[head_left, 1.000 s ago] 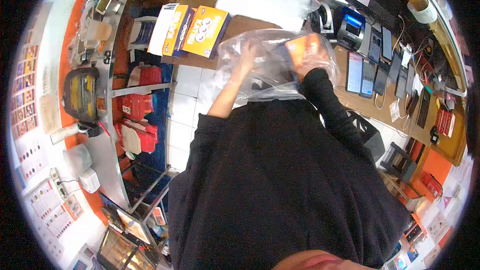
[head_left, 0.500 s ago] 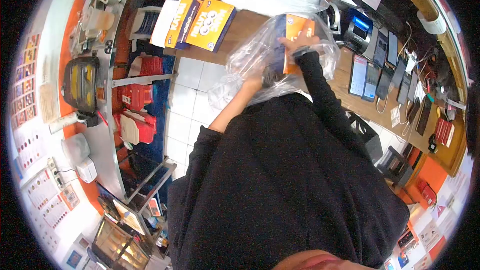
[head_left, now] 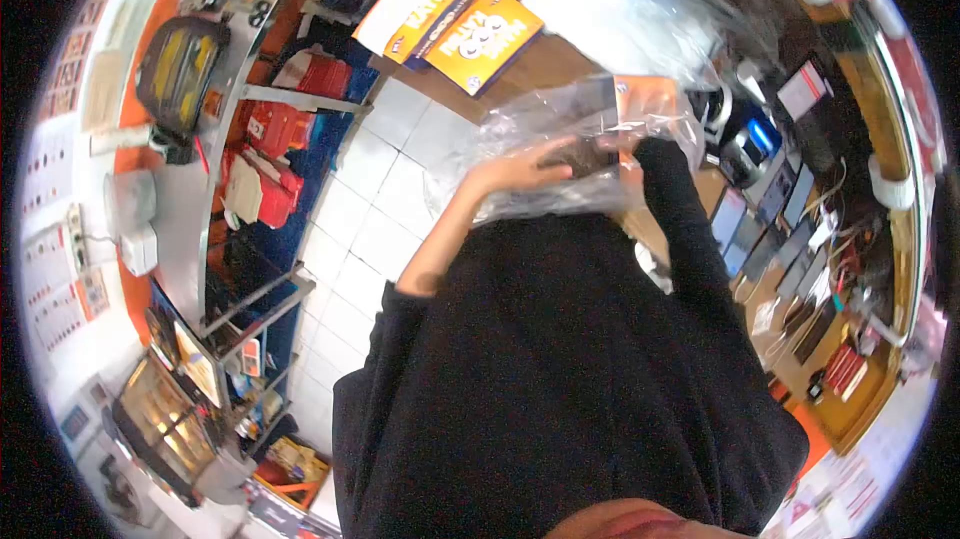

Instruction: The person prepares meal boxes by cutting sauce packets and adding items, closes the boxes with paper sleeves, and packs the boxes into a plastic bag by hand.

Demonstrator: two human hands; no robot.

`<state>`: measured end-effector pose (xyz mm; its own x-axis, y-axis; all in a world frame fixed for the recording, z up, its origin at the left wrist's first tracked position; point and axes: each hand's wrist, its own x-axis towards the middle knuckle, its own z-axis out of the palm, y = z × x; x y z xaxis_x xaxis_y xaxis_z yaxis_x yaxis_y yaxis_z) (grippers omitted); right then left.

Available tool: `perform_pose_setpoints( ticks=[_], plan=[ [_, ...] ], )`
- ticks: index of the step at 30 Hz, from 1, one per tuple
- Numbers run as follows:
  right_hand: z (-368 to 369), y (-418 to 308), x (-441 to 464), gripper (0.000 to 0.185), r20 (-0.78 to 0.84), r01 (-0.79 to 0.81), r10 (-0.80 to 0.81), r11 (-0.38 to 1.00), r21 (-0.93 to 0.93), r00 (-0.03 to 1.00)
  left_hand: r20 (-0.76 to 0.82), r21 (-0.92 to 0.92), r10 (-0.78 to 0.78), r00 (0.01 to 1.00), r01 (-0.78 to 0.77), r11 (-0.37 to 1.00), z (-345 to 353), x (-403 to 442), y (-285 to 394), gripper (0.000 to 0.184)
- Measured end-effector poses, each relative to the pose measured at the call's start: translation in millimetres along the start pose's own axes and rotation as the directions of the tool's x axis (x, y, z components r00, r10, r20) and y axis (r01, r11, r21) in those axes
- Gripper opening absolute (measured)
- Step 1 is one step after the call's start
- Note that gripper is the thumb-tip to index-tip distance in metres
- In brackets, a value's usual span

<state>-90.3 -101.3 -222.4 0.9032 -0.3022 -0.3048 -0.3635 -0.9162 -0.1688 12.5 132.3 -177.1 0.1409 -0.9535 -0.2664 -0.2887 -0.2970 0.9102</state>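
A clear plastic bag (head_left: pixel 515 121) lies at the table's near edge, with an orange and dark box (head_left: pixel 646 99) inside it or under its film. My left hand (head_left: pixel 520 169) rests on the bag's near side, its fingers stretched out and apart. Close to the lower part of the box is my right hand (head_left: pixel 618 143); its fingers are blurred and partly covered by the black sleeve and plastic, so I cannot make out its grip. Two more orange and dark-blue boxes, a left one (head_left: pixel 428 11) and a right one (head_left: pixel 488 42), lie on the table to the left.
A pile of clear plastic bags (head_left: pixel 625 14) lies at the back. To the right are a card terminal (head_left: pixel 755 147), several phones, including one (head_left: pixel 730 217), and tangled cables. Shelving (head_left: pixel 300 99) with red packs (head_left: pixel 275 127) stands left, beyond the white tiled floor (head_left: pixel 370 199).
The view has turned, shifting the table rightward. My left hand has opened and spread over the bag. My right hand has moved lower on the box, toward my body.
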Motion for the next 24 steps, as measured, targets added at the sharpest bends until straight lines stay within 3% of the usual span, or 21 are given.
perform_pose_setpoints(
  ticks=[1,2,3,4,5,7,8,9,10,11,12,13,14,17,18,20,22,24],
  plan=[
    [-19,-2,-7,0.059,0.202,0.211,-0.227,0.973,0.094,0.953,-0.038,-0.118,0.05,0.998,-0.054,0.992,1,-13,18,0.058],
    [-50,-10,-12,0.056,0.362,0.349,-0.454,0.881,0.319,0.814,-0.085,-0.321,0.098,0.991,-0.121,0.939,7,-28,35,0.061],
    [-88,-27,-17,0.053,0.427,0.356,-0.649,0.729,0.585,0.629,-0.142,-0.506,0.142,0.98,-0.195,0.84,13,-43,49,0.063],
    [-134,-50,-15,0.043,0.518,0.199,-0.725,0.649,0.735,0.453,-0.314,-0.295,0.089,0.945,-0.186,0.937,18,-60,59,0.064],
    [-157,-64,-11,0.04,0.446,-0.042,-0.803,0.469,0.882,0.395,-0.48,-0.08,0.068,0.875,-0.12,0.99,20,-80,67,0.066],
    [-172,-85,34,0.043,0.399,0.03,-0.752,0.485,0.874,0.524,-0.791,0.175,0.028,0.611,0.182,0.968,20,-98,68,0.071],
    [-157,-90,72,0.05,0.361,0.143,-0.668,0.575,0.806,0.651,-0.912,0.182,0.016,0.41,0.371,0.911,19,-102,67,0.073],
    [-126,-94,113,0.058,0.287,0.238,-0.585,0.659,0.714,0.759,-0.962,0.078,-0.044,0.27,0.423,0.903,22,-104,60,0.073],
    [-91,-100,153,0.082,0.11,0.439,-0.526,0.792,0.424,0.844,-0.987,-0.037,-0.103,0.124,0.449,0.893,25,-107,52,0.072],
    [-67,-109,176,0.106,-0.105,0.52,-0.513,0.851,0.07,0.852,-0.966,-0.207,-0.245,0.078,0.327,0.922,39,-107,26,0.069],
    [-72,-124,182,0.123,-0.037,0.43,-0.43,0.903,-0.016,0.902,-0.924,-0.363,-0.378,0.051,0.19,0.912,50,-109,6,0.067],
    [-78,-139,186,0.141,0.018,0.334,-0.334,0.936,-0.107,0.942,-0.891,-0.431,-0.451,0.049,0.216,0.876,56,-111,-3,0.06],
    [-70,-138,197,0.146,0.057,0.345,-0.343,0.939,-0.014,0.938,-0.852,-0.496,-0.521,0.05,0.241,0.834,63,-112,-10,0.054],
    [-19,-104,226,0.139,-0.057,0.5,-0.514,0.794,0.345,0.856,-0.78,-0.57,-0.615,0.116,0.276,0.774,65,-117,-10,0.039],
    [-9,-94,228,0.136,0.02,0.448,-0.471,0.851,0.273,0.882,-0.758,-0.581,-0.633,0.154,0.279,0.764,66,-117,-9,0.035],
    [0,-75,220,0.13,0.163,0.335,-0.348,0.937,0.098,0.923,-0.792,-0.519,-0.575,0.207,0.269,0.812,67,-121,-7,0.033],
    [-7,-73,214,0.124,0.121,0.282,-0.298,0.95,0.133,0.947,-0.847,-0.431,-0.48,0.231,0.232,0.872,65,-119,1,0.032],
    [-70,-122,165,0.121,0.078,0.394,-0.386,0.899,-0.19,0.919,-0.909,-0.313,-0.351,0.224,0.188,0.931,54,-120,21,0.031]
  ],
)
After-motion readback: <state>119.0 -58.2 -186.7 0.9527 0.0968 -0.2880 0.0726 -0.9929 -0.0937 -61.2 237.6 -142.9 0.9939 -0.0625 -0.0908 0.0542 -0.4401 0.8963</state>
